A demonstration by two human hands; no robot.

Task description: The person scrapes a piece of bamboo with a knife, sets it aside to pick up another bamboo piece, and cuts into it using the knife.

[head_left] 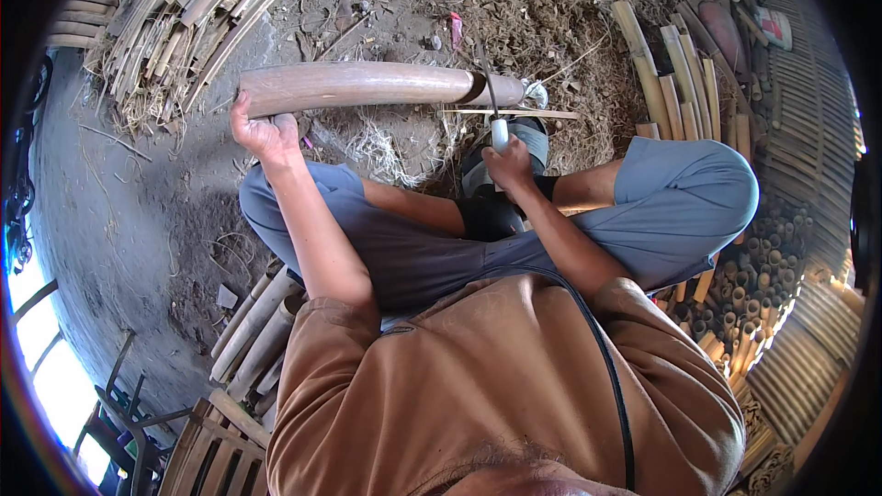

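A thick, pale brown bamboo pole (358,84) lies crosswise in front of my folded legs. My left hand (266,133) is closed around its left end, fingers underneath and thumb up at the end. Toward the right end, a dark gap opens in the bamboo where the blade of a knife (500,133) crosses it. My right hand (510,165) is wrapped round the knife's white handle, with the thin dark blade pointing away from me. Below the bamboo's right part is my dark shoe (533,142), partly hidden by the right hand.
Split bamboo strips (197,14) are heaped at the far left. Cut bamboo lengths (675,83) lean at the right, with a stack of thin tubes (753,294) nearer. Bamboo poles (262,326) lie by my left side. Shavings (551,18) cover the ground ahead.
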